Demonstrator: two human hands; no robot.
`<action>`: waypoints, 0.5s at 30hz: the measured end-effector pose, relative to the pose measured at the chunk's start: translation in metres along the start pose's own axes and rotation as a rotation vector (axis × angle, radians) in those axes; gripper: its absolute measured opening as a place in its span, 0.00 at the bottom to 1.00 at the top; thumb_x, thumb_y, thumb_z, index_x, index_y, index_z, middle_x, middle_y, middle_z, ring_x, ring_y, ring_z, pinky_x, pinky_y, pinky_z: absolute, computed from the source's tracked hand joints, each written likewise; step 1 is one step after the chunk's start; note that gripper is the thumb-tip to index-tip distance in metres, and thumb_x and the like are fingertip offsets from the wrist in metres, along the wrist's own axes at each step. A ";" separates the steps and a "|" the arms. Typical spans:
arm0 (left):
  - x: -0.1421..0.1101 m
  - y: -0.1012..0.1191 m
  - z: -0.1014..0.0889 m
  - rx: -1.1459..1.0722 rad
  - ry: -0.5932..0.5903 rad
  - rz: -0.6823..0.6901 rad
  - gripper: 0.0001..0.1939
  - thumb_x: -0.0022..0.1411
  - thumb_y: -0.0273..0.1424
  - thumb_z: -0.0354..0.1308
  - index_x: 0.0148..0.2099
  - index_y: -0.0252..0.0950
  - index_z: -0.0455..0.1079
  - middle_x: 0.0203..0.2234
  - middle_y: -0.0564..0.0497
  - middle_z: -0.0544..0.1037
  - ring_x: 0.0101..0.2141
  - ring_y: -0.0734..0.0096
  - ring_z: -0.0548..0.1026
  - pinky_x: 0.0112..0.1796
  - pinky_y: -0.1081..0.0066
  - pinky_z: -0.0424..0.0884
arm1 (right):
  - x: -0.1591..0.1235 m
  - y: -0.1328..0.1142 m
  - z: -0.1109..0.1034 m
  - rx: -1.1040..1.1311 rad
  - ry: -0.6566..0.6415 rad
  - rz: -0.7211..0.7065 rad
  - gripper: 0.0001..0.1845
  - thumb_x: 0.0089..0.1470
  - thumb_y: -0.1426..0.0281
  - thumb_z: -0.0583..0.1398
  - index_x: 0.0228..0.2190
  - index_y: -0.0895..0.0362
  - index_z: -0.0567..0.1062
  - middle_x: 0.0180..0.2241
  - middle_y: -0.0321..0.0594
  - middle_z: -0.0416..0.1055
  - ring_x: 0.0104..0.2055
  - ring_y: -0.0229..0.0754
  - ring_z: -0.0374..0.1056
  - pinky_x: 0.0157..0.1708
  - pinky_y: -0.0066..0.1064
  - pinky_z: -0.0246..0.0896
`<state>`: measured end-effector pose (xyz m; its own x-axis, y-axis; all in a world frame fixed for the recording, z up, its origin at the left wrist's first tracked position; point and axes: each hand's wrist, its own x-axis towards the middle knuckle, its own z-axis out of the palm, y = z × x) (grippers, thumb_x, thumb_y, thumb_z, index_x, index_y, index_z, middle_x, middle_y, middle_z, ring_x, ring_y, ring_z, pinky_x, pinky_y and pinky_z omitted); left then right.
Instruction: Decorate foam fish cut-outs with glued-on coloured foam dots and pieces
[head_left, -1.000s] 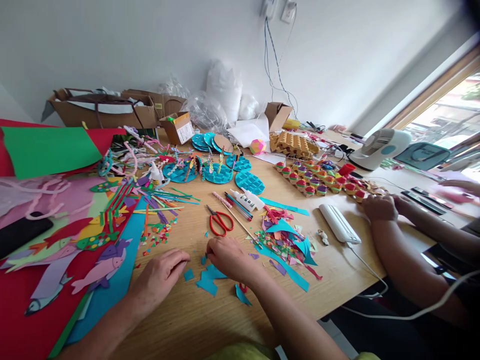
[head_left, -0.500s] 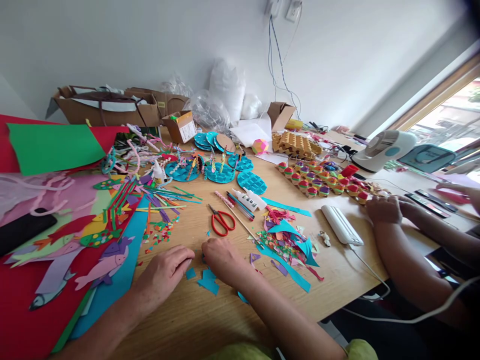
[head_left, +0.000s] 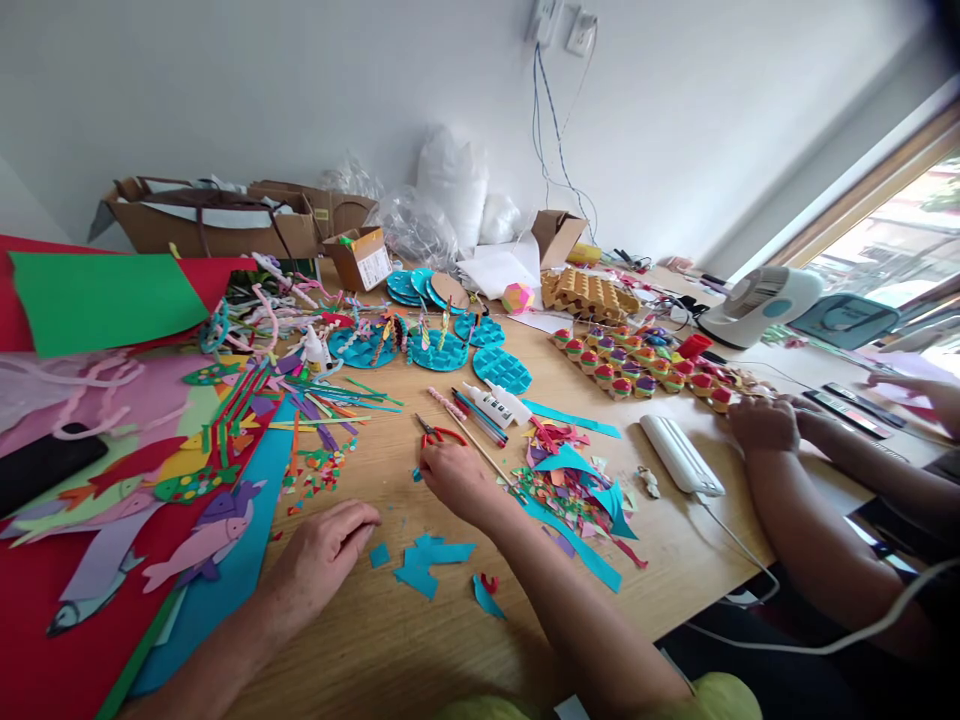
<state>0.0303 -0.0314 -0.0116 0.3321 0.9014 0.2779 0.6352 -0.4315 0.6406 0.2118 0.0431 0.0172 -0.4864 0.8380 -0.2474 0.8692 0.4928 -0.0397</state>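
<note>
My left hand [head_left: 326,550] rests above the table, its thumb and curled fingers pressed together; whatever may be between them is hidden. Just right of it lie blue paper pieces [head_left: 418,580] and a small blue square [head_left: 380,555]. My right hand [head_left: 459,482] is over the red-handled scissors [head_left: 433,432], covering the near part of the handles. Its fingertips are hidden, so I cannot tell if they grip. A thin wooden stick [head_left: 487,455], pens [head_left: 480,415] and white glue bottles [head_left: 499,402] lie beyond it. A curved blue scrap [head_left: 487,598] and a red scrap [head_left: 490,581] are nearer me.
At left are paper fish [head_left: 210,540] on coloured sheets. A pile of paper scraps [head_left: 574,470] sits right of my forearm. Painted egg cartons [head_left: 637,365], a white device with a cable [head_left: 681,455] and another person's arms [head_left: 802,500] are further right. Blue discs [head_left: 439,350] stand behind.
My right hand has moved forward, from beside my left hand onto the scissors' handles. The blue pieces and the red scrap that it covered now show. My left hand has barely moved.
</note>
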 end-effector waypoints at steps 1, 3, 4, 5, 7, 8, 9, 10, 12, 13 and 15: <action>-0.001 -0.001 0.001 -0.001 -0.002 0.003 0.10 0.57 0.27 0.46 0.31 0.39 0.69 0.24 0.54 0.76 0.27 0.73 0.75 0.28 0.78 0.70 | 0.003 0.003 -0.001 -0.004 0.006 -0.004 0.13 0.55 0.74 0.49 0.35 0.59 0.72 0.36 0.46 0.73 0.38 0.43 0.70 0.33 0.28 0.61; -0.002 -0.002 0.002 0.004 -0.002 0.010 0.10 0.58 0.27 0.47 0.31 0.39 0.69 0.25 0.55 0.76 0.27 0.73 0.75 0.28 0.77 0.70 | 0.009 0.006 -0.002 -0.012 0.010 -0.027 0.12 0.54 0.75 0.50 0.35 0.59 0.73 0.37 0.45 0.73 0.40 0.42 0.69 0.35 0.27 0.60; -0.003 -0.002 0.002 0.008 0.001 0.012 0.09 0.58 0.27 0.47 0.31 0.39 0.69 0.25 0.55 0.76 0.27 0.73 0.75 0.29 0.77 0.69 | 0.011 0.006 -0.001 -0.016 0.010 -0.040 0.11 0.53 0.75 0.51 0.35 0.58 0.73 0.38 0.45 0.73 0.41 0.43 0.68 0.36 0.27 0.60; -0.004 -0.002 0.002 0.013 0.002 0.013 0.09 0.58 0.27 0.47 0.31 0.39 0.68 0.25 0.55 0.76 0.27 0.73 0.75 0.29 0.77 0.69 | 0.013 0.006 0.001 -0.022 0.011 -0.051 0.11 0.52 0.75 0.52 0.36 0.58 0.73 0.39 0.45 0.72 0.42 0.43 0.68 0.36 0.28 0.60; -0.005 -0.003 0.003 0.022 0.005 0.014 0.09 0.58 0.26 0.47 0.31 0.39 0.68 0.25 0.54 0.76 0.27 0.73 0.75 0.29 0.77 0.69 | 0.015 0.005 0.003 -0.033 0.010 -0.063 0.12 0.51 0.76 0.53 0.36 0.59 0.73 0.40 0.46 0.72 0.41 0.44 0.68 0.36 0.29 0.61; -0.005 -0.004 0.003 0.025 0.003 0.014 0.09 0.58 0.26 0.47 0.31 0.38 0.68 0.25 0.54 0.76 0.27 0.73 0.75 0.29 0.77 0.69 | 0.016 0.004 0.004 -0.038 0.010 -0.066 0.12 0.50 0.76 0.54 0.36 0.59 0.73 0.40 0.47 0.72 0.41 0.44 0.69 0.36 0.29 0.61; -0.006 -0.004 0.004 0.027 0.000 0.014 0.09 0.58 0.27 0.47 0.31 0.38 0.68 0.25 0.54 0.76 0.27 0.73 0.75 0.29 0.77 0.69 | 0.016 0.002 0.005 -0.044 0.009 -0.067 0.12 0.50 0.76 0.54 0.36 0.60 0.74 0.39 0.48 0.72 0.40 0.45 0.69 0.35 0.30 0.62; -0.006 -0.004 0.004 0.028 -0.003 0.014 0.09 0.59 0.27 0.47 0.32 0.38 0.68 0.25 0.54 0.76 0.27 0.73 0.75 0.29 0.77 0.69 | 0.016 0.001 0.005 -0.049 0.007 -0.067 0.12 0.49 0.76 0.54 0.36 0.61 0.74 0.39 0.49 0.72 0.39 0.46 0.69 0.34 0.30 0.62; -0.006 -0.005 0.005 0.028 -0.011 0.015 0.09 0.59 0.27 0.47 0.32 0.38 0.68 0.25 0.54 0.76 0.28 0.73 0.75 0.29 0.77 0.69 | 0.017 -0.002 0.006 -0.058 0.000 -0.068 0.12 0.48 0.78 0.54 0.34 0.62 0.75 0.37 0.51 0.73 0.38 0.47 0.70 0.33 0.31 0.63; -0.006 -0.005 0.005 0.028 -0.015 0.015 0.09 0.59 0.27 0.47 0.32 0.38 0.68 0.25 0.54 0.76 0.28 0.73 0.75 0.29 0.77 0.69 | 0.018 -0.003 0.006 -0.062 -0.003 -0.068 0.12 0.48 0.79 0.53 0.33 0.63 0.75 0.36 0.52 0.73 0.37 0.47 0.70 0.33 0.31 0.63; -0.007 -0.007 0.006 0.029 -0.020 0.013 0.09 0.59 0.27 0.47 0.32 0.38 0.68 0.25 0.54 0.76 0.28 0.73 0.75 0.29 0.77 0.69 | 0.020 -0.004 0.007 -0.065 -0.005 -0.070 0.14 0.46 0.82 0.52 0.33 0.64 0.75 0.35 0.53 0.73 0.37 0.47 0.70 0.33 0.31 0.63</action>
<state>0.0281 -0.0349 -0.0222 0.3543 0.8947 0.2718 0.6503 -0.4447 0.6159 0.1990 0.0565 0.0056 -0.5449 0.8000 -0.2513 0.8256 0.5642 0.0060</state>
